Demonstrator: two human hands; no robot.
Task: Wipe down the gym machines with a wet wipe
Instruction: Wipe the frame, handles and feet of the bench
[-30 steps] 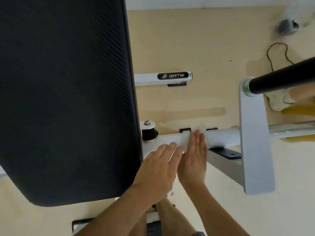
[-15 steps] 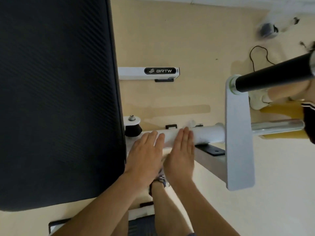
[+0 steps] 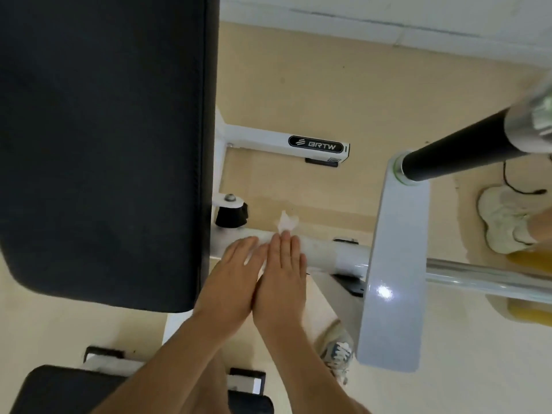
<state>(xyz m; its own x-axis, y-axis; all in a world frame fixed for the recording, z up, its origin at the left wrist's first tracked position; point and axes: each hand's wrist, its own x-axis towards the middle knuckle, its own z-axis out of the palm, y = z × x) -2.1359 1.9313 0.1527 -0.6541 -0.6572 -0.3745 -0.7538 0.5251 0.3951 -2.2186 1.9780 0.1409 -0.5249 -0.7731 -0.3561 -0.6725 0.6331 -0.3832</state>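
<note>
A white round tube (image 3: 334, 253) of the gym machine runs left to right beside the big black back pad (image 3: 101, 144). Both my hands lie flat on it, side by side, fingers straight. My left hand (image 3: 231, 273) presses the tube next to the pad. My right hand (image 3: 282, 279) presses a white wet wipe (image 3: 287, 222) against the tube; a crumpled corner of the wipe sticks out past my fingertips, the rest is hidden under the hands.
A pale grey upright plate (image 3: 394, 264) carries a black padded bar (image 3: 457, 153) and a chrome rod (image 3: 490, 279) at right. A white base bar marked BRTW (image 3: 286, 143) lies on the beige floor. Another person's white shoe (image 3: 504, 222) stands far right; my own shoe (image 3: 337, 351) is below.
Both hands stay flat on the tube and have slid slightly along it; the wipe's corner now shows beyond my right fingertips. The camera has shifted, moving the scene rightward.
</note>
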